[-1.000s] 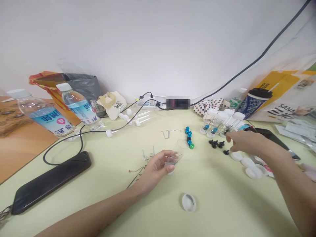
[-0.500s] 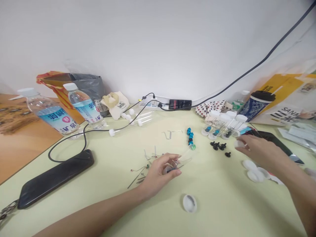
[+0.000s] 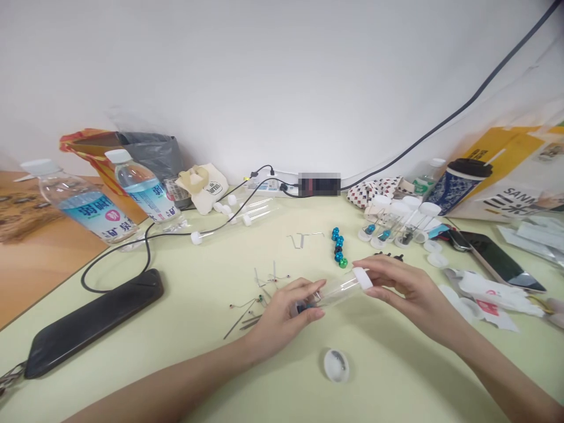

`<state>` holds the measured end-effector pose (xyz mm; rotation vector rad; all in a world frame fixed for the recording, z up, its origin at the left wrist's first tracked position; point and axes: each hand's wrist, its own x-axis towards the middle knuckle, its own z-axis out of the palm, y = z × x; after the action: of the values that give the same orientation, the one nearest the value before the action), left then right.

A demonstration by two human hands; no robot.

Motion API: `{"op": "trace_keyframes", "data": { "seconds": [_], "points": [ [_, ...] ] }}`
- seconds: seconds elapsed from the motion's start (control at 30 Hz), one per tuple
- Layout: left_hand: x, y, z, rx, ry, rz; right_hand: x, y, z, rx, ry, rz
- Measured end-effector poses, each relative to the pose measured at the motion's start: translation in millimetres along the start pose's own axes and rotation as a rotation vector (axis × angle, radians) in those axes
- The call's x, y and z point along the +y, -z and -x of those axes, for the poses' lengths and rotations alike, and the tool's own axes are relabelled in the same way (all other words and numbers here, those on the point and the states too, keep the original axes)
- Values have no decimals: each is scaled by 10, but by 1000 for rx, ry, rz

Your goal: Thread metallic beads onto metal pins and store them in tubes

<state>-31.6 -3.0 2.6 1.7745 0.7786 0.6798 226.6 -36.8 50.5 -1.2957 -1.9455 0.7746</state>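
Note:
My left hand [image 3: 291, 308] is closed around the lower end of a clear plastic tube [image 3: 339, 292], which lies tilted up to the right. Something dark bluish shows inside the tube near my left fingers. At the tube's upper end is a white cap [image 3: 362, 278], pinched by the fingers of my right hand [image 3: 400, 285]. The cap sits at the tube's mouth; whether it is fully seated I cannot tell. Below the hands, a small white cap [image 3: 336, 365] holds tiny metal bits. Thin metal pieces [image 3: 247, 308] with small coloured ends lie left of my left hand.
Blue and black beads with a green one [image 3: 338, 247] form a column behind the hands. Capped tubes [image 3: 396, 220] stand at back right, before a paper cup [image 3: 460, 182]. Loose white caps [image 3: 436, 258] and a phone [image 3: 502, 261] lie right. Two water bottles [image 3: 145, 191] and a power bank [image 3: 94, 323] are left.
My right hand has moved left from the loose caps, bringing a white cap to the end of the tube. My left hand keeps its hold on the tube.

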Motion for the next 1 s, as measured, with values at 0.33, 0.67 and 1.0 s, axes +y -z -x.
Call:
{"op": "trace_keyframes", "data": {
  "seconds": [0.33, 0.67, 1.0],
  "points": [
    [18, -8, 4, 7, 0, -29, -2, 20, 22, -15, 107, 189],
    [-10, 7, 26, 5, -16, -15, 67, -77, -4, -17, 172, 216],
    [36, -32, 6, -92, -64, 89, 75, -423, 68, 235, 194, 12]
  ]
}}
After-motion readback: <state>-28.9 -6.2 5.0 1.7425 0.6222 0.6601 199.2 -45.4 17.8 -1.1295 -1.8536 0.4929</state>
